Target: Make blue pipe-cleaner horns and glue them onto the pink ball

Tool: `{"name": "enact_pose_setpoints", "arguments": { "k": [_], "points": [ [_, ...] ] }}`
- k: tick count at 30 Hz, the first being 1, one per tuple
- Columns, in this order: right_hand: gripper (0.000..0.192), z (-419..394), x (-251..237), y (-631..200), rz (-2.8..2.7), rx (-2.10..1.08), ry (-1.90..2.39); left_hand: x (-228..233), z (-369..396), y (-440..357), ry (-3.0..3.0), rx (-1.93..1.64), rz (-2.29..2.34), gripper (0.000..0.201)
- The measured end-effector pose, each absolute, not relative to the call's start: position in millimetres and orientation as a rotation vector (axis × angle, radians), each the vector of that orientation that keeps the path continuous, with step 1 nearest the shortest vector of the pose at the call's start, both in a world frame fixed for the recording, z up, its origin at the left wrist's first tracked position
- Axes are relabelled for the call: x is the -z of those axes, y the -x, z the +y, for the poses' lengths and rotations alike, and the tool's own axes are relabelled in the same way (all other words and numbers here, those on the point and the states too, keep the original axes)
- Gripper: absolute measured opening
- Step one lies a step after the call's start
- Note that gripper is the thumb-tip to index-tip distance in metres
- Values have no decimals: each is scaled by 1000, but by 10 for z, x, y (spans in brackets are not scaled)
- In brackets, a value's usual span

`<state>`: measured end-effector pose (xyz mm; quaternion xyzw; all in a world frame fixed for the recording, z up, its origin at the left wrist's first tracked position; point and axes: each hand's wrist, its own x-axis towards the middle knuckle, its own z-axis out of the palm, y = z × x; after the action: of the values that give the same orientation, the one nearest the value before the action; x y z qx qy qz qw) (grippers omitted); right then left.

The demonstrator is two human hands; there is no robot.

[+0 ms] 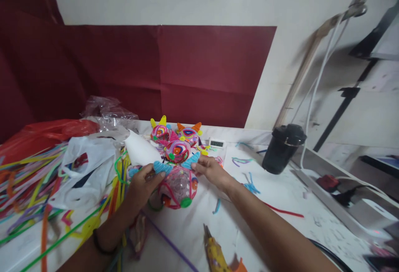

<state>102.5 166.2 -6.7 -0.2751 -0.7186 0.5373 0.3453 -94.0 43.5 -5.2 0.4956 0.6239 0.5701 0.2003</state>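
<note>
Here, seen from above and slightly behind, two bare hands work on a ball (178, 187) wrapped in pink and red pipe cleaners, with a green disc at its lower edge, resting on a white table (280, 193). The left hand (141, 185) is closed on a light blue ear (162, 167) at the ball's upper left, thumb pressed against it. The right hand (210, 169) pinches a second blue ear (190, 160) at the ball's upper right between fingertips. Just behind the ball sit three finished balls (176, 141) with yellow and orange ears, close together. A small digital timer (217, 143) stands beside them. To the left lie a white bag (84, 168), a red bag (46, 135) and a heap of loose coloured pipe cleaners (28, 180). A black lidded cup (282, 147) stands well to the right. A yellow glue gun (216, 255) lies near the bottom edge, between the forearms.
</note>
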Motion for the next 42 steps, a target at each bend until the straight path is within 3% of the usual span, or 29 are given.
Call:
{"name": "enact_pose_setpoints", "arguments": {
  "k": [31,42],
  "points": [
    [46,1507,61,-1149,-1884,-1362,781,24,412,916,-1380,-1581,1677,28],
    [46,1548,124,-1141,-1852,-1379,790,-3,423,972,-1546,-1565,1662,21]
  ]
}}
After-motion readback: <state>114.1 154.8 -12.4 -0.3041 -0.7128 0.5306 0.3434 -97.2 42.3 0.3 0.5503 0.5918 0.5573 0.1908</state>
